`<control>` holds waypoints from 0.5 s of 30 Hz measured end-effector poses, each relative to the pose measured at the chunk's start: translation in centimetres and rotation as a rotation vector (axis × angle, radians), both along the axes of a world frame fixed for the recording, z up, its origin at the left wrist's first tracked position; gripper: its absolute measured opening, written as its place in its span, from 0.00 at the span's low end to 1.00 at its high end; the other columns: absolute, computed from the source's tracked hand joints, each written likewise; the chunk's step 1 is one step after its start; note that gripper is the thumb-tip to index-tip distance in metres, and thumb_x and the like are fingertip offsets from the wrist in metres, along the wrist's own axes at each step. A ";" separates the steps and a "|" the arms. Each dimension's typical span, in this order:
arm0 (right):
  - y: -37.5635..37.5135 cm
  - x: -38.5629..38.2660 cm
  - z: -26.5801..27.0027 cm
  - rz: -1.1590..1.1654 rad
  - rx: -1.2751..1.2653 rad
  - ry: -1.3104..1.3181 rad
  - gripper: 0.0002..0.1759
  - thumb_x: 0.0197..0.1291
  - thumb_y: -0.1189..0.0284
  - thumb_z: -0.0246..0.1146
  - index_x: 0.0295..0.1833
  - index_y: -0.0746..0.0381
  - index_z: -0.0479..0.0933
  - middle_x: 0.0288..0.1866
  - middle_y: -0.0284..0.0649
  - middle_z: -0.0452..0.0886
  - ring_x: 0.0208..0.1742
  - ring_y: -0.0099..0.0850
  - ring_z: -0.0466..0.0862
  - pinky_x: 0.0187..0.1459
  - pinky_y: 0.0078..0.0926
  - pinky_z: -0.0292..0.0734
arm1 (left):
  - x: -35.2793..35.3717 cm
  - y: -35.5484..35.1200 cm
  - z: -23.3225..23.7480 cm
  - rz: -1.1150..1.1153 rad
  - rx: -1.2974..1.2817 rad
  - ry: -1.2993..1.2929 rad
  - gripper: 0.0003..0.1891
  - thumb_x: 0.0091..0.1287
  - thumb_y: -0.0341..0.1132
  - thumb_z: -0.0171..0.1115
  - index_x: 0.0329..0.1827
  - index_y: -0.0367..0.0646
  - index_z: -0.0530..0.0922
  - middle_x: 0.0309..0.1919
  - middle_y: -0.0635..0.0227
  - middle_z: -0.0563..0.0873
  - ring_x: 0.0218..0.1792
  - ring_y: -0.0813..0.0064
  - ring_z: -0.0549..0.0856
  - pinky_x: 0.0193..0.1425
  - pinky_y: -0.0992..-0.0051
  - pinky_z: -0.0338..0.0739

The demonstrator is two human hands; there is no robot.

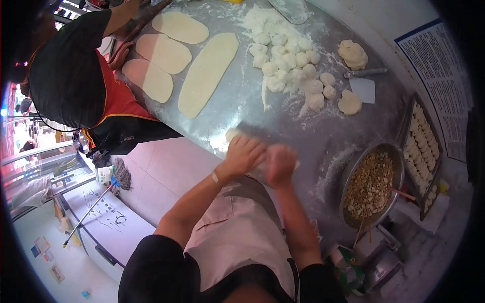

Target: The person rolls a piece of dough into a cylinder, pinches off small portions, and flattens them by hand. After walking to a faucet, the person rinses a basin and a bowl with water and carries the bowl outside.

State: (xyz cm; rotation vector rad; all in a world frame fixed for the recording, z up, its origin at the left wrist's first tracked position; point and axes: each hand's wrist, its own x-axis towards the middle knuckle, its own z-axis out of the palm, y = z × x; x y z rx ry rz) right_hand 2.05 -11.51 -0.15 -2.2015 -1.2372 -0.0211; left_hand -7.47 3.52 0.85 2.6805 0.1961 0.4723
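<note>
My left hand (245, 154), with a light band at the wrist, is at the near edge of the floured metal table (217, 134). Its fingers are curled down over pale dough (232, 134), a bit of which shows past the hand. Right beside it, my right hand (281, 164) is closed like a fist and blurred by motion. A pale edge of dough shows at its outer side; the rest lies hidden under both hands.
Several flat dough sheets (208, 76) lie at left, near a co-worker in a red apron (118, 93). Floured dough balls (285, 58) are heaped at the back. At right stand a bowl (399, 164) of chopped filling and a tray (404, 136) of shaped dough pieces.
</note>
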 end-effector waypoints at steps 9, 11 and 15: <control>5.2 0.6 -4.2 0.146 -0.176 -0.013 0.14 0.63 0.62 0.68 0.50 0.56 0.79 0.51 0.38 0.80 0.52 0.39 0.80 0.52 0.44 0.73 | -1.5 4.5 -6.3 0.219 0.124 0.164 0.14 0.67 0.44 0.64 0.55 0.60 0.83 0.56 0.68 0.81 0.52 0.64 0.78 0.54 0.56 0.68; 8.6 4.5 -5.1 0.060 -0.129 -0.005 0.11 0.64 0.61 0.68 0.42 0.56 0.78 0.43 0.39 0.81 0.44 0.40 0.83 0.42 0.38 0.78 | 4.8 8.5 -5.2 0.268 0.046 0.010 0.11 0.66 0.42 0.65 0.49 0.54 0.84 0.48 0.66 0.81 0.48 0.61 0.78 0.51 0.58 0.68; 12.0 12.4 -5.9 0.019 -0.137 -0.072 0.10 0.63 0.63 0.68 0.33 0.56 0.78 0.34 0.39 0.79 0.34 0.39 0.84 0.29 0.36 0.79 | 14.0 12.9 -5.9 0.253 0.028 -0.096 0.08 0.66 0.41 0.66 0.42 0.50 0.81 0.44 0.65 0.80 0.46 0.59 0.78 0.50 0.60 0.71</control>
